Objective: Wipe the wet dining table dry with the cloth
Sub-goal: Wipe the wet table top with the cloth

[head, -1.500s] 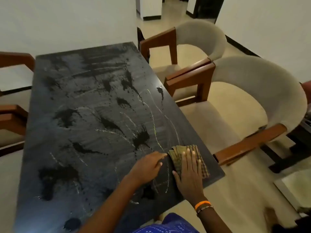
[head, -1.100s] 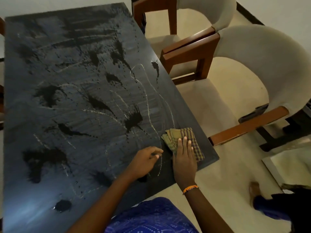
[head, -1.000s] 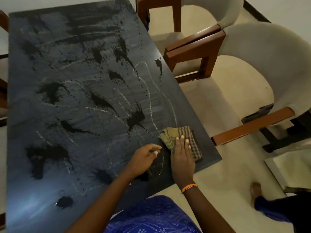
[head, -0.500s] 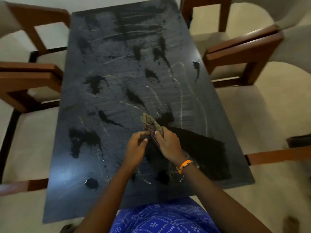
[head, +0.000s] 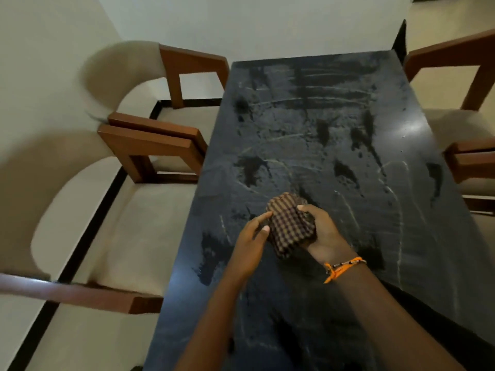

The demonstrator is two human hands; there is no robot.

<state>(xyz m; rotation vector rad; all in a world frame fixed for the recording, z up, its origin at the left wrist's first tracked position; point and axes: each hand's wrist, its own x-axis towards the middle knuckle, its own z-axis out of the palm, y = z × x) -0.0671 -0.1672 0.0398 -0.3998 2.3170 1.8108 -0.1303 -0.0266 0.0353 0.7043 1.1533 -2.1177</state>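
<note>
Both forearms entered from the near edge of the worktop (head: 308,124). The right hand (head: 322,231), an orange band (head: 340,269) at its wrist, cupped the cloth (head: 288,223) from the right with fingers curled round it. The left hand (head: 253,236) touched the cloth's left side, thumb and fingers against the fabric; whether it truly pinched could not be told. The cloth was bunched into a checked wad between the hands, held just above the worktop, roughly midway across and in the near half.

Judgement on handling: soft, light, limp fabric, likely damp. It would fold or collapse under any grip, so it should be flattened into a pad and pressed under a spread palm rather than pinched at a corner. There was little risk of slipping or breakage.

Dark wet splashes (head: 251,170) and pale streaks were scattered over the middle and far half of the dark worktop. Most of the surface looked wet, so the task appeared to be at an early stage.

Chairs (head: 150,145) with wooden arms stood close along the left edge, and more chair arms (head: 471,159) along the right edge. Nothing lay on the worktop to obstruct strokes. The chair arms near both long edges could catch an elbow, and the far end seemed a long reach.
</note>
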